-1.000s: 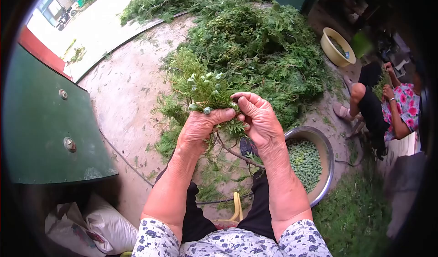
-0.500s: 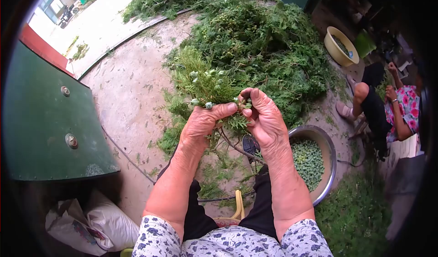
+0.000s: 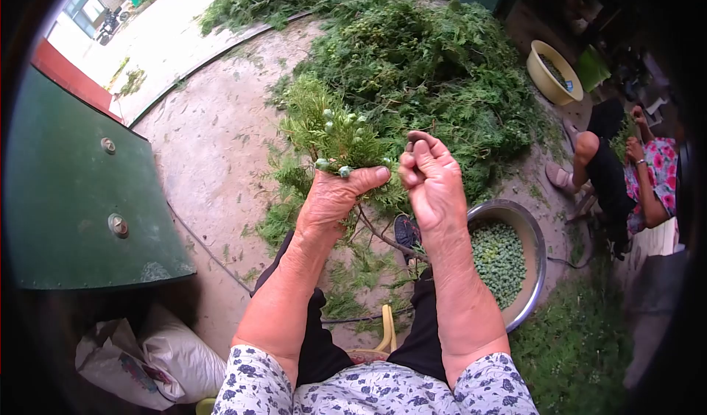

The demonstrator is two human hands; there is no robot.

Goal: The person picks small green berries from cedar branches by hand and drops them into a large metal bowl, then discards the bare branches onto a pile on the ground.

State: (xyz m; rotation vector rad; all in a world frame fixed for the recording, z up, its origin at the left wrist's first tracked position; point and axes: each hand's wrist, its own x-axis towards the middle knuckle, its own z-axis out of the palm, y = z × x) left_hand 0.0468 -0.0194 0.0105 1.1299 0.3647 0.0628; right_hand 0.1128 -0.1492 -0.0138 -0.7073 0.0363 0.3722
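Note:
My left hand (image 3: 335, 198) is closed round a leafy cypress branch (image 3: 313, 113), its thumb stretched along the sprigs. Several pale green cones (image 3: 345, 120) sit among the foliage, and two more hang by the knuckles. The branch's bare stem (image 3: 383, 236) runs down toward my right forearm. Just right of the sprigs and apart from them is my right hand (image 3: 433, 179), fingers curled in with the thumb against them; whatever they hold is hidden. Beside my right forearm stands a metal basin (image 3: 540, 253) holding many green cones (image 3: 497, 260).
A big heap of cut branches (image 3: 427, 69) lies ahead. To the right, a person (image 3: 648, 172) sits handling greenery near a yellow basin (image 3: 541, 83). A green metal door panel (image 3: 81, 187) and white sacks (image 3: 177, 356) are on the left. More greenery (image 3: 567, 341) covers the floor at lower right.
My right hand has drawn away from the sprigs to the right, its fingers curling inward. My left hand keeps its grip on the branch, almost in place.

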